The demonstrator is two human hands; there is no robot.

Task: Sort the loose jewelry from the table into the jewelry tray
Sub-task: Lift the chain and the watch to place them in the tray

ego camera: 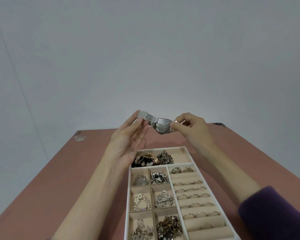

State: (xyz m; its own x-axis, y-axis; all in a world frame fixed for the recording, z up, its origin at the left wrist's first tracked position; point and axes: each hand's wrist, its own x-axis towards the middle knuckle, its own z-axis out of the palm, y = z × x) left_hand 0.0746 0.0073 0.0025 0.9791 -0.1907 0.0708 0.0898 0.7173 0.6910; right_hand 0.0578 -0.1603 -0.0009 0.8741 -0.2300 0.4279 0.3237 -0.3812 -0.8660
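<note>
A silver metal wristwatch [157,123] hangs in the air above the far end of the tray, its case back turned toward me and its clasp unfolded. My left hand [128,141] pinches the left end of the band between thumb and fingertips. My right hand [189,126] pinches the right end with curled fingers. Below them lies the white jewelry tray [180,148] with beige lining. Its small compartments hold brooches, chains, a pearl piece and earrings [142,201]. Rings [190,189] sit in the padded rows on its right side.
The tray rests on a reddish-brown table [59,179] with scuffed paint at its far left corner. A plain grey wall fills the background. A thin chain [145,142] lies on the table just beyond the tray. A purple sleeve [275,213] covers my right forearm.
</note>
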